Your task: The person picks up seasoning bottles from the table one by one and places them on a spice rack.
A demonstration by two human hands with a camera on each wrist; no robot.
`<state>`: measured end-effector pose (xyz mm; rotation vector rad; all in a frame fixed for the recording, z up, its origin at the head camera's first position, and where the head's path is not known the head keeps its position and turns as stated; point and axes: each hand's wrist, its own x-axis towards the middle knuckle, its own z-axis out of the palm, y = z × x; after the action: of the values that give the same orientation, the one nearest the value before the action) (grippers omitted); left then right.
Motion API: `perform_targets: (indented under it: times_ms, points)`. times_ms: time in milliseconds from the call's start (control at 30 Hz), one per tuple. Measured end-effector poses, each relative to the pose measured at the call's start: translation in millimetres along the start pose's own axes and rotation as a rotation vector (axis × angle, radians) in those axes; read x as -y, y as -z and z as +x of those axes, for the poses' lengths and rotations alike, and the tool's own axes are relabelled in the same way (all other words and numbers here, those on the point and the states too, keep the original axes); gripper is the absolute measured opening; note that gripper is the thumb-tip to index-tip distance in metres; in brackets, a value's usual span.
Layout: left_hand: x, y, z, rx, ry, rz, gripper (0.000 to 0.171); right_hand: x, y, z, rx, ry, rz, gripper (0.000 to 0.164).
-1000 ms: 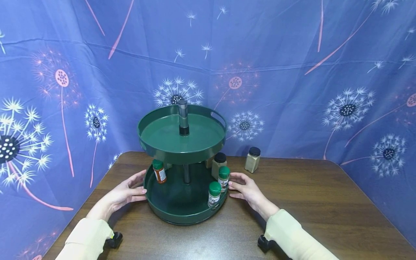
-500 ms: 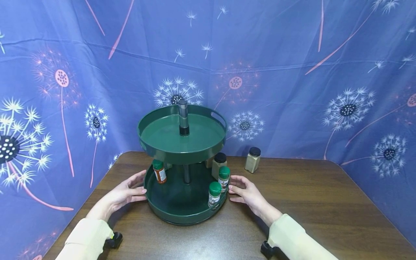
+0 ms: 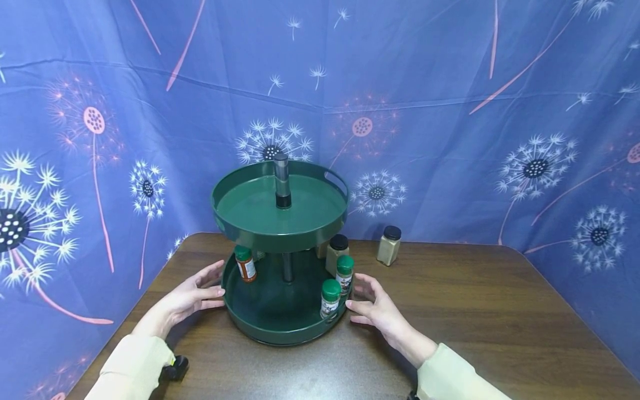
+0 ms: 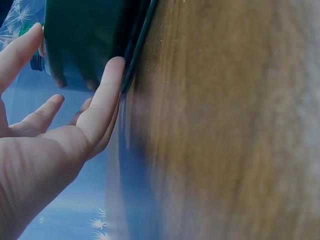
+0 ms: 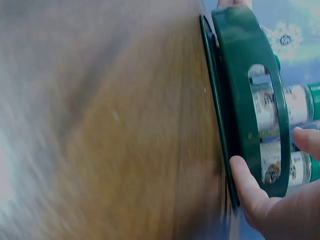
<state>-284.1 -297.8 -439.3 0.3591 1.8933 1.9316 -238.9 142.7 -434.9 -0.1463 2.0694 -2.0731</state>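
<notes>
A dark green two-tier round tray stand (image 3: 280, 337) stands on the table, joined by a central post (image 3: 282, 180). My left hand (image 3: 192, 294) is at the lower tier's left wall with fingers spread; in the left wrist view a fingertip (image 4: 115, 65) lies against its base. On the opposite side, my right hand (image 3: 375, 305) has its fingers loosely extended along the wall, one fingertip (image 5: 237, 162) low on the base edge. Beside it, inside the lower tier, stand two green-capped spice bottles (image 3: 329, 300). A red-orange spice bottle (image 3: 246, 265) stands at the left.
A black-capped jar (image 3: 338, 256) sits farther back in the lower tier, with others partly hidden under the upper tier (image 3: 250, 214). Another black-capped jar (image 3: 388, 247) stands on the wooden table (image 3: 475, 311) at the back right. A blue dandelion-print cloth (image 3: 430, 139) hangs behind.
My right hand has slid slightly toward the front along the lower tier's wall. The left hand, the stand and the bottles look unmoved.
</notes>
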Motion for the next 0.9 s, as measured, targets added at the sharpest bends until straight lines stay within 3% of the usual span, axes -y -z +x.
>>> perform_targets:
  times_ms: [433, 900]
  points:
    - [-0.5, 1.0, 2.3, 0.000, 0.000, -0.027, 0.086, -5, -15, -11, -0.011, -0.002, 0.038, 0.079]
    - [-2.4, -0.4, 3.0, 0.012, 0.014, -0.017, 0.085, -2, -14, -7, -0.018, 0.014, 0.053, 0.074]
